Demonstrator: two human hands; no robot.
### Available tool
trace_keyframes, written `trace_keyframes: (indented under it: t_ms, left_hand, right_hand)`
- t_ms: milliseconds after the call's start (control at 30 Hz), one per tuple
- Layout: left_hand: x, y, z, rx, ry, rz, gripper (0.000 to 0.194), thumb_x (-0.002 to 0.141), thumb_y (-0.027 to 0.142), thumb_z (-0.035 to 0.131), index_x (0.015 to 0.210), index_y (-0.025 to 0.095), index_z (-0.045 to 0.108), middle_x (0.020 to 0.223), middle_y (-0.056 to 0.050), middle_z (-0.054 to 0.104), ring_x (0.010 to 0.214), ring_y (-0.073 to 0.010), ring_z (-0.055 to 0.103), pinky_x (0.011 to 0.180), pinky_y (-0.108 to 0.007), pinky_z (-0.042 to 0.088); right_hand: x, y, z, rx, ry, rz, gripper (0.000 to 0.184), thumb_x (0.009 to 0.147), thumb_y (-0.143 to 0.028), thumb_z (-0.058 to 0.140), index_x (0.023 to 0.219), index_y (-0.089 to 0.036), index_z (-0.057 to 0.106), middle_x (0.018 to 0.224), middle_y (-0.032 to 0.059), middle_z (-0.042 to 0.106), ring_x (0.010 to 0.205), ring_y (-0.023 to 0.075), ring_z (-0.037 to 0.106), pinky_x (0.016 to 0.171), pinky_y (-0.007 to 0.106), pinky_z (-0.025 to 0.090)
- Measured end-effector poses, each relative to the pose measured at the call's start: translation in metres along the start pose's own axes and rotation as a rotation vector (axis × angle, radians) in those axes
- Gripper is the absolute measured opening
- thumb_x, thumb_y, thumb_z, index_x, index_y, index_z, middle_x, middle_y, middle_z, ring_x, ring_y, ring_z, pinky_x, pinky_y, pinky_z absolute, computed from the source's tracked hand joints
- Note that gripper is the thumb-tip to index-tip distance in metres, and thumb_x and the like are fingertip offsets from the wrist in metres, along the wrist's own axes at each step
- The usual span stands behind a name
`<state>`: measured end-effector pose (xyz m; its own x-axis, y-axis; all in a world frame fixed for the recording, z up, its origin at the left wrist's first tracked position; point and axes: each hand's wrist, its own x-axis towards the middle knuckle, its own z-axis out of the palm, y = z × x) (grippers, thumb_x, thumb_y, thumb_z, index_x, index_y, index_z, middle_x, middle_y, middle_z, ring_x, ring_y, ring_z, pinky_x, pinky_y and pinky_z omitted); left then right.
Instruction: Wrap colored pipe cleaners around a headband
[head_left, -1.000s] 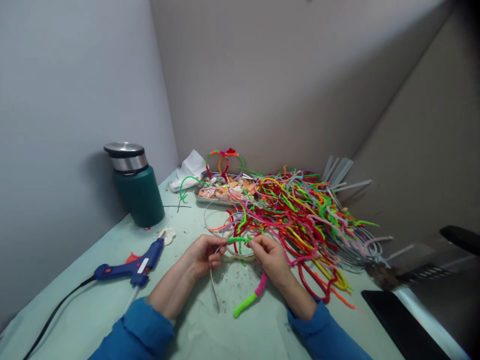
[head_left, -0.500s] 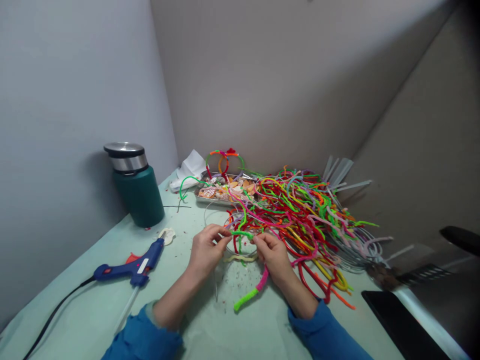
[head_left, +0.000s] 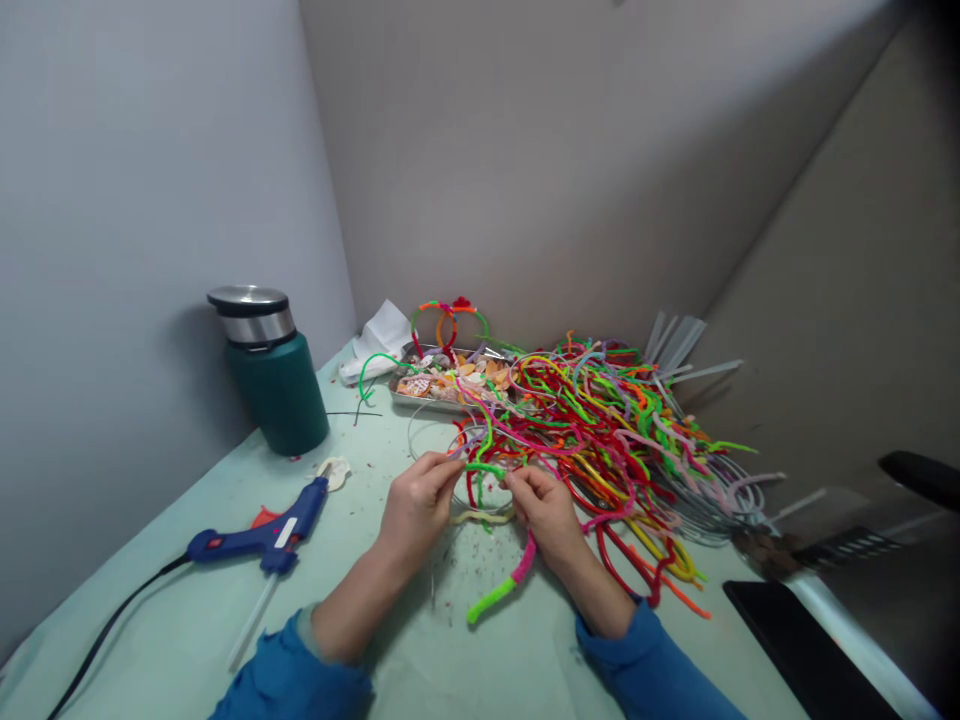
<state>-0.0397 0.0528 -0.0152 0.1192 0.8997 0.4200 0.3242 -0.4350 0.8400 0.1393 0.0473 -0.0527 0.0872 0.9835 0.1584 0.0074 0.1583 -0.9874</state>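
We pinch a short fuzzy green pipe cleaner [head_left: 484,467] between our left hand [head_left: 417,504] and right hand [head_left: 546,508], each grip closed on 1 end, above the pale green bench [head_left: 180,640]. Open room lies left; the tangled multicoloured pipe-cleaner heap [head_left: 600,420] crowds the right. A blue glue gun [head_left: 259,537] and dark green flask [head_left: 271,370] stand well apart.

both hands [head_left: 420,505] lifted the green pipe cleaner [head_left: 484,467] up, seemingly farther away.
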Motion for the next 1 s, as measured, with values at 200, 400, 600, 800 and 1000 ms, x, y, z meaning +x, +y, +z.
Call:
trace_keyframes:
  t_ms: [200,400,600,800,1000]
  left_hand:
    - [0.002,-0.005,0.002,0.043,0.016,0.018,0.016,0.077,0.016,0.056,0.082,0.022,0.07,0.082,-0.006,0.062,0.079,-0.0172,0.055,0.074,-0.024,0.04]
    - [0.01,-0.012,0.003,-0.137,-0.073,-0.374,0.009,0.073,0.023,0.061,0.07,0.014,0.063,0.052,0.001,0.052,0.048,-0.0102,0.044,0.049,-0.02,0.031]
    - [0.013,-0.005,-0.006,-0.614,-0.341,-0.765,0.021,0.071,0.028,0.064,0.064,0.013,0.052,0.039,0.006,0.038,0.034,-0.0035,0.026,0.035,-0.017,0.016]
    - [0.013,-0.003,-0.007,-0.746,-0.269,-0.816,0.014,0.066,0.018,0.069,0.069,0.009,0.059,0.044,0.006,0.041,0.035,-0.0022,0.031,0.034,-0.015,0.02]
    - [0.013,-0.008,0.0,-0.455,-0.1,-0.666,0.027,0.059,0.026,0.074,0.077,0.008,0.065,0.042,0.004,0.049,0.035,-0.006,0.039,0.036,-0.018,0.029]
  right_hand:
    - [-0.001,-0.001,0.0,-0.058,-0.014,-0.042,0.024,0.08,-0.036,0.058,0.064,-0.017,0.054,0.05,-0.0059,0.041,0.047,0.009,0.035,0.045,0.022,0.026]
    - [-0.002,0.001,0.001,-0.091,-0.007,-0.053,0.023,0.079,-0.036,0.058,0.065,-0.017,0.057,0.05,-0.0061,0.04,0.047,0.0093,0.034,0.045,0.022,0.026]
    - [-0.003,-0.004,0.002,-0.085,-0.024,-0.057,0.024,0.079,-0.035,0.058,0.063,-0.018,0.054,0.051,-0.0058,0.04,0.047,0.0092,0.034,0.045,0.022,0.026]
    - [-0.002,-0.005,0.002,-0.087,-0.012,-0.049,0.024,0.078,-0.036,0.058,0.063,-0.018,0.054,0.051,-0.0058,0.04,0.048,0.0095,0.034,0.045,0.023,0.026]
    - [-0.001,-0.003,0.001,-0.085,-0.007,-0.034,0.025,0.079,-0.036,0.058,0.063,-0.018,0.054,0.051,-0.0058,0.04,0.047,0.0092,0.033,0.045,0.022,0.025]
